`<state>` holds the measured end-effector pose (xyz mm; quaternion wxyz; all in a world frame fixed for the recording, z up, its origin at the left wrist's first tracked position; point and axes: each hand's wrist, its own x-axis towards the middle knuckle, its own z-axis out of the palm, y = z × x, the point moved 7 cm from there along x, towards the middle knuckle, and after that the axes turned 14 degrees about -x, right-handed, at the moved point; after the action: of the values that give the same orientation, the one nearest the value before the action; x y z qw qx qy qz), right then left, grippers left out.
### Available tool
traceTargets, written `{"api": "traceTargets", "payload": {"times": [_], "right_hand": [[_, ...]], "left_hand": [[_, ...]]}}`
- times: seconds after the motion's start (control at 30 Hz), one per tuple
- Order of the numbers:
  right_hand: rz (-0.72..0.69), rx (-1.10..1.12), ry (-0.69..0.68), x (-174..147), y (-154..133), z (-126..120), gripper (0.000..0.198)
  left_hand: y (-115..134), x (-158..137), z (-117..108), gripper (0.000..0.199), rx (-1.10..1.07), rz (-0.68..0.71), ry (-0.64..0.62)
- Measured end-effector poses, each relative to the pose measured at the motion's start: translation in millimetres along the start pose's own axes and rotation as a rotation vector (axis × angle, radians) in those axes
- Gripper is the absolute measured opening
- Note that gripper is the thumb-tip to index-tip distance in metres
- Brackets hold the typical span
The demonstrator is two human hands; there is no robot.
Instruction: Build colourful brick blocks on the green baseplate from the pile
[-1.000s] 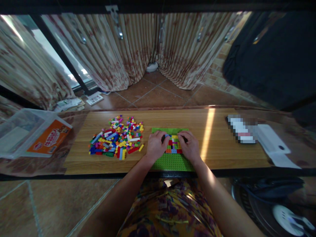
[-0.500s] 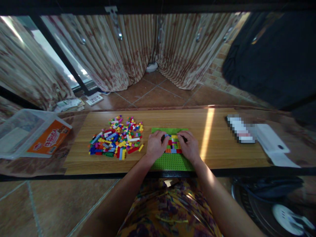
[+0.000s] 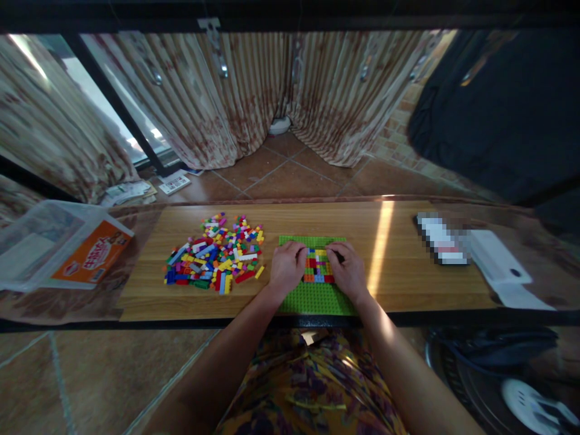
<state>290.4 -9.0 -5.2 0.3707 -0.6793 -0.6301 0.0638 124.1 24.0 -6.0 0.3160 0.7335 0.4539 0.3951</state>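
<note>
Head: multicoloured plastic bricks part-cover green studded baseplate
Unplaced: loose multicoloured pile
Left hand, right hand: curled, grip unclear

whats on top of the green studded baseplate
On the green studded baseplate sit multicoloured plastic bricks, between the left hand and right hand. The hands cover parts of it, so anything beneath them is hidden.
</note>
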Motion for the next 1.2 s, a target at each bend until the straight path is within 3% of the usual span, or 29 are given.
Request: {"api": "traceTargets", "payload": {"times": [0.97,1.07,1.2], "right_hand": [[-0.018,-0.046,-0.012,-1,6,3,0.026],[-0.016,-0.059,-0.032,-2,8,5,0.027],[-0.023,-0.058,-0.042,-3,7,5,0.028]], "left_hand": [[3,-4,0,0.02,-0.024,-0.003,0.014],[8,-12,-10,0.016,-0.1,0.017,0.067],[8,-35,-45,0.017,-0.071,0.044,0.149]]}}
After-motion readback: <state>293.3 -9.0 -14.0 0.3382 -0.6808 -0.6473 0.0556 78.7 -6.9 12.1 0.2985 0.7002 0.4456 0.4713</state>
